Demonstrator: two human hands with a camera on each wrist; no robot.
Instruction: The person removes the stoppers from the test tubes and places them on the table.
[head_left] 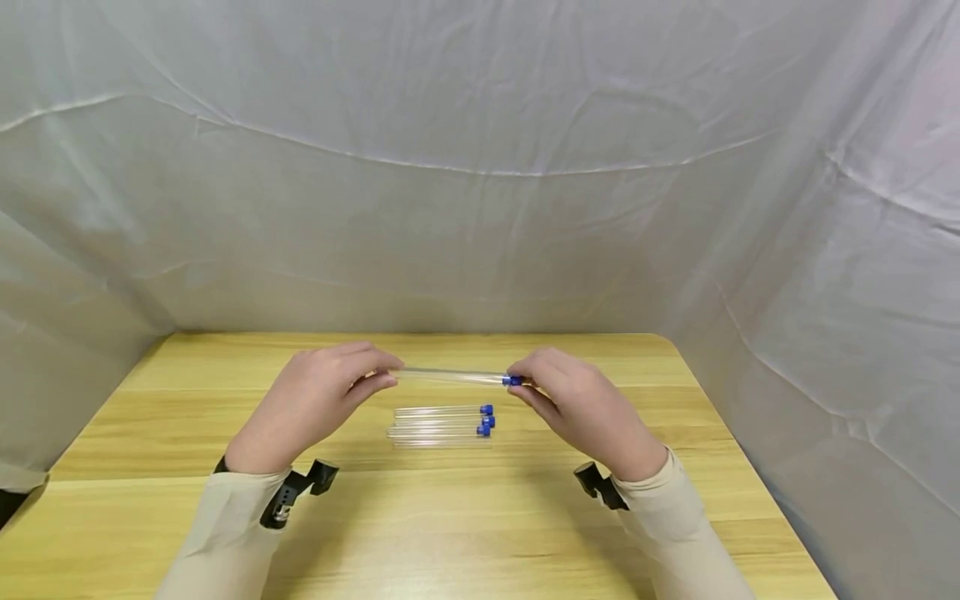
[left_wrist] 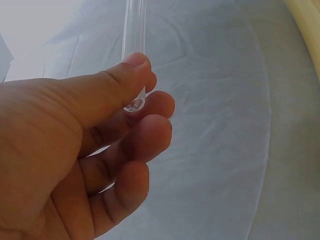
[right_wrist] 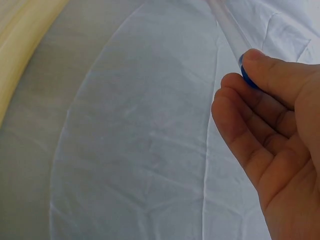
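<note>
Nearest the lens: two beige sleeves (head_left: 225,533), each with a black wrist strap (head_left: 296,490). Beyond, in descending size:

- White cloth backdrop (head_left: 480,167), draped on three sides.
- Wooden table (head_left: 450,533), light grain.
- Left hand (head_left: 311,400), pinching the rounded closed end of a clear test tube (head_left: 450,377) between thumb and fingertips.
- Right hand (head_left: 581,404), pinching the blue cap (head_left: 512,381) at the tube's other end.
- Held tube: level, raised above the table between both hands.
- Spare tubes (head_left: 441,425), several, blue-capped, flat on the table just below the held one.
</note>
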